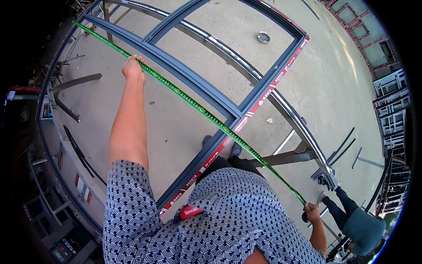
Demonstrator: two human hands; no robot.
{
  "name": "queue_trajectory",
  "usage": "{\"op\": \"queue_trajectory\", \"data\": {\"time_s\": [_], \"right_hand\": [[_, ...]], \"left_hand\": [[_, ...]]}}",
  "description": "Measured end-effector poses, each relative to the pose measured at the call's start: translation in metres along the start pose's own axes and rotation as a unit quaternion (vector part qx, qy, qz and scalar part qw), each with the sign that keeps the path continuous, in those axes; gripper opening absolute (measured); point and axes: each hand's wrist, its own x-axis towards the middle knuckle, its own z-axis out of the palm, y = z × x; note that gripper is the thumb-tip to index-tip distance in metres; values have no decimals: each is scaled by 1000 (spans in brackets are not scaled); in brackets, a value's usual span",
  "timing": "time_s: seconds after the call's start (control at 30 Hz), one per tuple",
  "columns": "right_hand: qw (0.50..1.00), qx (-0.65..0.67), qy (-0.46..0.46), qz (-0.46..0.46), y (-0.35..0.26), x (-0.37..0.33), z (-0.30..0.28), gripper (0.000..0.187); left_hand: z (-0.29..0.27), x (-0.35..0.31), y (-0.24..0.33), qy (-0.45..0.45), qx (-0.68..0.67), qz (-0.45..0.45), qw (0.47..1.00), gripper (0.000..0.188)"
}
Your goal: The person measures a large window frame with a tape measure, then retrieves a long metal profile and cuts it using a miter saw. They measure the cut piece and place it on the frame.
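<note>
A green tape measure [193,104] is stretched in a long diagonal across a dark grey window frame [193,82], from the far left to the near right. My left hand [134,68], arm reaching forward, is closed around the tape blade beside the frame's long rail. Low on the right, my right hand [312,212] grips the tape's near end; a dark part shows under its fingers, too small to make out. Red protective film [263,97] with printing covers the frame's outer edge nearest me. Between my hands the blade passes over the frame's corner joint.
Curved metal rails [290,115] run beneath the frame as a support. A round metal tin [263,37] rests on the concrete floor. At the lower right a person in a teal shirt [364,231] bends over. Stacked frames [391,108] line the right side, and dark strips [79,149] lie left.
</note>
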Motion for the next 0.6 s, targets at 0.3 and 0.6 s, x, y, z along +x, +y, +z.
{"op": "queue_trajectory", "data": {"time_s": [0.3, 0.6], "right_hand": [[1000, -3, -23, -3, 5, 27, 9, 38], [995, -3, -43, -87, -13, 65, -6, 37]], "left_hand": [[1, -5, -7, -7, -11, -20, 1000, 18], [9, -47, -21, -9, -19, 4, 1000, 14]]}}
